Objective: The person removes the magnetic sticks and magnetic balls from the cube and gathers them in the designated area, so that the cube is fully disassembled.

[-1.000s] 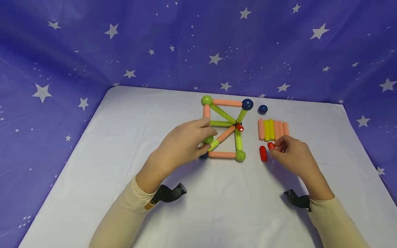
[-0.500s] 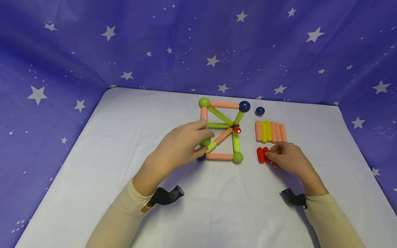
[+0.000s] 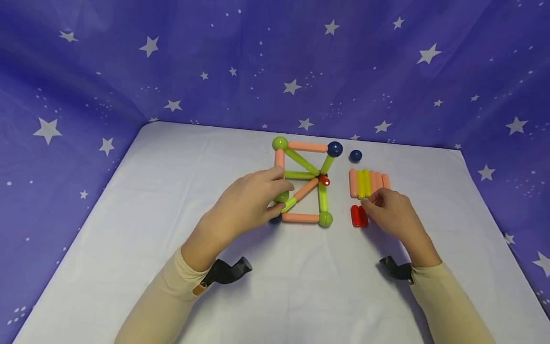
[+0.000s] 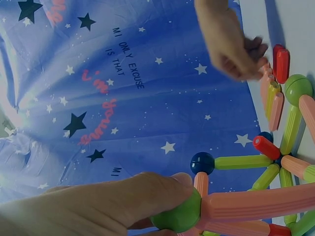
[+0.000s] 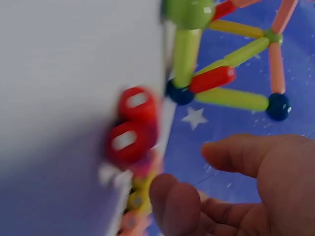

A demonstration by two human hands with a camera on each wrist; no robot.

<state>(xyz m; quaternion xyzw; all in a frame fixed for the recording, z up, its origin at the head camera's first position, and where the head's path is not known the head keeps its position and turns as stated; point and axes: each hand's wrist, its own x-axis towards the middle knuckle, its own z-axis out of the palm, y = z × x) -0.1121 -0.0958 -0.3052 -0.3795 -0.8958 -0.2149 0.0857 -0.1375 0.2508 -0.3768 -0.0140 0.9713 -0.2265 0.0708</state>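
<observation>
My left hand (image 3: 249, 203) pinches a green ball (image 4: 179, 214) at the near left of a frame built from magnetic rods and balls. Salmon and yellow-green rods join at green and navy balls, and a short red rod (image 3: 325, 181) sticks up from the central one. On the right, two short red rods (image 3: 359, 216) lie side by side. Just over them hovers my right hand (image 3: 392, 212), fingertips at the near end of a row of salmon and yellow rods (image 3: 364, 184). In the right wrist view its thumb and fingers are apart with nothing between them.
A loose navy ball (image 3: 355, 155) lies behind the row of rods. White cloth (image 3: 309, 291) covers the table, and a purple star-printed curtain (image 3: 240, 62) rises at its back and sides. A black wrist mount (image 3: 227, 271) juts inward from the left sleeve.
My right hand has put a red rod down beside the other one, let go of it and moved toward the row of rods. The left hand keeps its grip on the green ball.
</observation>
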